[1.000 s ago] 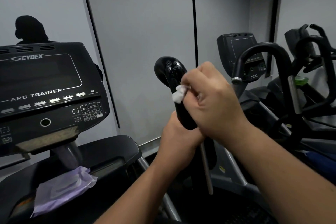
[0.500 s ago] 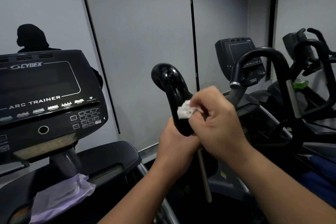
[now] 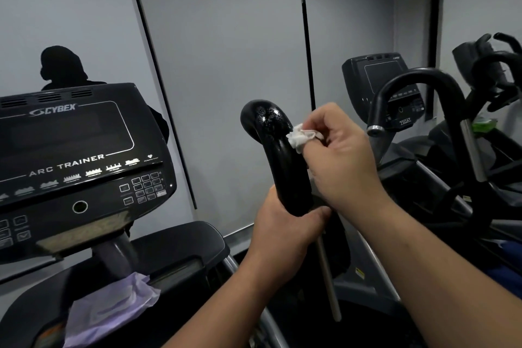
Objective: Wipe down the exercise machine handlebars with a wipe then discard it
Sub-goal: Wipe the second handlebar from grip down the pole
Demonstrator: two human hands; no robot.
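Observation:
A glossy black curved handlebar (image 3: 278,147) rises at the centre, with wet streaks near its bend. My left hand (image 3: 285,230) grips the bar low down, thumb wrapped across its front. My right hand (image 3: 340,158) pinches a small crumpled white wipe (image 3: 300,137) and presses it against the right side of the bar just below the bend. Most of the wipe is hidden inside my fingers.
The Cybex Arc Trainer console (image 3: 76,161) stands at left, with a lilac cloth (image 3: 113,311) lying on the shelf below it. A second curved handlebar (image 3: 418,79) and another machine's console (image 3: 381,79) stand at right, more machines behind. A grey panelled wall is ahead.
My right hand with the wipe slid down the bar, then back up to just below the bend. My left hand kept its grip low on the bar.

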